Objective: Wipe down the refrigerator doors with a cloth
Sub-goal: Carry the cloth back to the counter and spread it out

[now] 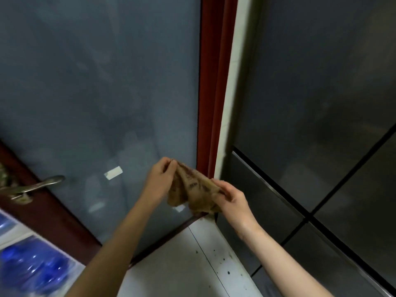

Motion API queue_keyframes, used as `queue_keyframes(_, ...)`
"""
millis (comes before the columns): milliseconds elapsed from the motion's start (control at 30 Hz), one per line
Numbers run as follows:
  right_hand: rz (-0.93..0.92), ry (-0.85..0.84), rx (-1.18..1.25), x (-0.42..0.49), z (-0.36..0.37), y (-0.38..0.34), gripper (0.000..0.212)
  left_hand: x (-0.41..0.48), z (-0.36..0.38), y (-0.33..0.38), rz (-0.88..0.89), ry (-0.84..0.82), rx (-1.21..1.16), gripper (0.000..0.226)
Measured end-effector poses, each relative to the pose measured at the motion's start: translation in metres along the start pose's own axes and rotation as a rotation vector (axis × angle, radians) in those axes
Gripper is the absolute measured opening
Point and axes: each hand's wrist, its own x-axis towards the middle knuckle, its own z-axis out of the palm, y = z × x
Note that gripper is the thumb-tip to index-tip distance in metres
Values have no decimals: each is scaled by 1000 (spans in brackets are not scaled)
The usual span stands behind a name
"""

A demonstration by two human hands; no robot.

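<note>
A tan patterned cloth hangs stretched between my two hands in the middle of the view. My left hand pinches its upper left corner. My right hand grips its right edge. The dark grey refrigerator fills the right side, with several door panels split by black seams. The cloth is held in the air to the left of the refrigerator doors and does not touch them.
A frosted glass door with a red-brown frame and a metal lever handle fills the left. White floor tiles lie below. Blue water bottles sit at the bottom left.
</note>
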Motion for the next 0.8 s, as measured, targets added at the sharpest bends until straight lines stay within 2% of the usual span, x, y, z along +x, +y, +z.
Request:
queue_keyframes(100, 77, -135, -163, -2, 13, -5, 41, -4, -24, 6, -9, 3, -47, 31)
queue_keyframes(233, 147, -107, -206, 11, 35, -11, 42, -18, -57, 15, -98, -33, -258, 27)
queue_keyframes(300, 193, -136, -241, 21, 50, -15, 48, -23, -78, 15, -75, -18, -195, 26)
queue_keyframes(333, 243, -183, -230, 23, 60, -18, 57, -27, -89, 13, -54, -9, -120, 26)
queue_keyframes(400, 356, -297, -171, 27, 85, -15, 81, -34, -109, 9, -56, -8, -57, 24)
queue_keyframes(433, 398, -343, -140, 25, 99, -13, 87, -38, -119, 7, -81, -19, -118, 23)
queue_keyframes(500, 449, -416, -68, 18, 130, -8, 85, -49, -140, 4, -142, -28, -373, 19)
queue_keyframes(633, 496, -475, 397, 2, 179, -14, 66, -71, -188, -16, -268, 24, -726, 22)
queue_keyframes(700, 508, -509, 530, -5, 194, -17, 71, -82, -209, -26, -348, 78, -878, 30)
queue_keyframes(800, 534, -589, 564, -19, 235, -12, 94, -102, -244, -44, -379, 147, -999, 47)
